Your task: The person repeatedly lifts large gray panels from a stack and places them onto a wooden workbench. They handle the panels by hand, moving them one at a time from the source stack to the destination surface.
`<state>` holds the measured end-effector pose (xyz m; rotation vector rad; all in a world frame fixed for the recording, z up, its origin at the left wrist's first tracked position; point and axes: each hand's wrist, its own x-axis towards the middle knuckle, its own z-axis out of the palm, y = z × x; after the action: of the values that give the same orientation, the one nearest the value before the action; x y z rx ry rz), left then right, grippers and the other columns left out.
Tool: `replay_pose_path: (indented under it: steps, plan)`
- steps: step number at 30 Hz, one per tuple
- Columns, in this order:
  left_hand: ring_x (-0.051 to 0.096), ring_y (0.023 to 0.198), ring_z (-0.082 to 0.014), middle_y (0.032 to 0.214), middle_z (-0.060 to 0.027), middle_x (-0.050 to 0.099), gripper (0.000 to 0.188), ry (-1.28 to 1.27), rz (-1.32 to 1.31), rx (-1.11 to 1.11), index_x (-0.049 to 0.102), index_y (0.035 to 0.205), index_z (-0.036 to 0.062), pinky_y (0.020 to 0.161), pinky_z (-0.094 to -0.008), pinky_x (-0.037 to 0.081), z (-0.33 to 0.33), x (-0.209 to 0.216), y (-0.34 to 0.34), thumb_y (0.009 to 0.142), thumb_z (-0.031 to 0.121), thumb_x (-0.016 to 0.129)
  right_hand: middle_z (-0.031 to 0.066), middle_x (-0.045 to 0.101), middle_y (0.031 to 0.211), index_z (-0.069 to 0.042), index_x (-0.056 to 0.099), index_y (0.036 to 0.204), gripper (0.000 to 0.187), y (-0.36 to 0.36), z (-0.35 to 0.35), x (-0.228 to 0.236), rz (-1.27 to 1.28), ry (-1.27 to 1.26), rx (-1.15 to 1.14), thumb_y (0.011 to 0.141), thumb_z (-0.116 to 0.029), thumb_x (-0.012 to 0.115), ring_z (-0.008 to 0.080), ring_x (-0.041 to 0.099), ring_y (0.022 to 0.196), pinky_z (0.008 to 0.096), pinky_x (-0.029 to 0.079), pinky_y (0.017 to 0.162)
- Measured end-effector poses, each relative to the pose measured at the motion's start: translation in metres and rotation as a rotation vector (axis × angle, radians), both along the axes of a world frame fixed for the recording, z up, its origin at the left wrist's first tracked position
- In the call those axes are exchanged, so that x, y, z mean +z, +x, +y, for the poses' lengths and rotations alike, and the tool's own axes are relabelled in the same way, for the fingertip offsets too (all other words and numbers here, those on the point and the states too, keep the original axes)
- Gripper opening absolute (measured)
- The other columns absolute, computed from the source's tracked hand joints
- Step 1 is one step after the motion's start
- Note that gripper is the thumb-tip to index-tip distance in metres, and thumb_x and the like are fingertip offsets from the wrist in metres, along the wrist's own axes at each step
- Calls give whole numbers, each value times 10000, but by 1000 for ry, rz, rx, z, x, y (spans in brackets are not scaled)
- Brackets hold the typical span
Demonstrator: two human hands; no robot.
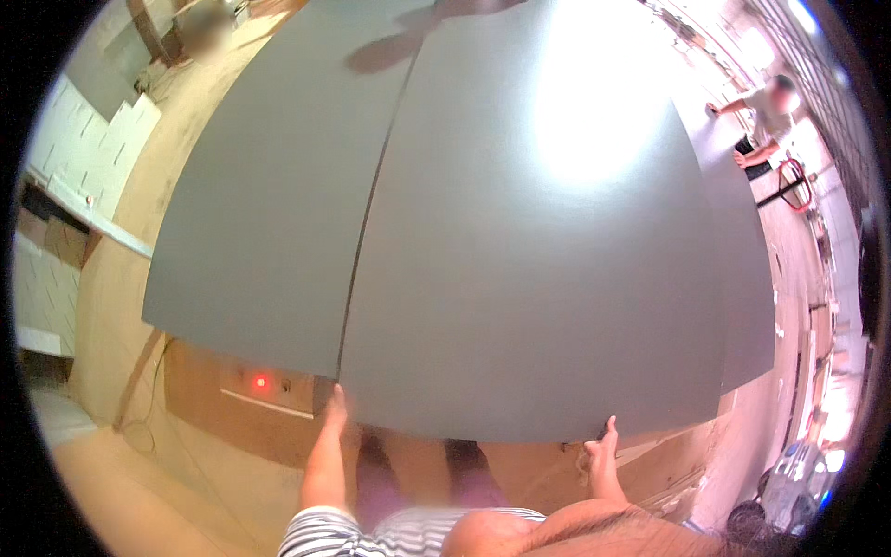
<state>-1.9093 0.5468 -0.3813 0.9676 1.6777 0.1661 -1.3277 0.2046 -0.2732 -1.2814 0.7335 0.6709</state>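
Note:
A large, smooth grey panel (520, 306) lies flat in front of me, with bright glare on its far right part. My left hand (336, 408) grips its near left corner, right beside the narrow gap to a second grey panel (255, 213). Farther right along the same near edge, my right hand (603, 447) is closed on the panel, thumb up against the rim. Fingers of both hands are partly hidden at or below the edge.
Below the left panel is a brown base with a lit red light (261, 382). At the far right a person (768, 116) rests hands near another grey surface (742, 241), beside a red-handled pallet truck (796, 186). White boards (102, 153) stand at the left.

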Motion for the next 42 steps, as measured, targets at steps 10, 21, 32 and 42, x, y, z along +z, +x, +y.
replay_pose_path:
  steps: [10,21,32,42]
  plan:
    - [505,1208,-395,1246,-303,548,837,47,160,46,547,1220,-97,1015,-434,374,48,-50,-145,940,654,307,67,551,1309,-94,545,1248,503,-156,60,-31,135,166,-77,919,-474,556,313,500,1196,516,389,1024]
    - [389,1304,-393,1393,-271,417,702,111,778,-139,396,1364,-77,1064,-462,324,138,-10,-281,980,511,385,81,420,1441,-100,432,1371,610,-324,166,-115,322,268,-5,930,-513,510,322,411,1293,525,309,1096]
    - [-111,1453,-349,1565,-192,-145,929,211,721,-594,-77,1512,75,1133,-602,27,131,17,-113,933,488,521,126,630,1142,-8,611,1119,364,-430,272,-81,476,24,1359,926,-317,609,243,619,1028,373,498,910]
    - [-207,1398,-457,1522,-273,-207,1162,38,886,-443,-168,1476,23,1052,-713,-4,148,19,-67,820,719,492,189,596,1207,70,477,1281,737,-115,275,-65,-689,-968,1146,770,-374,766,309,580,1101,380,459,920]
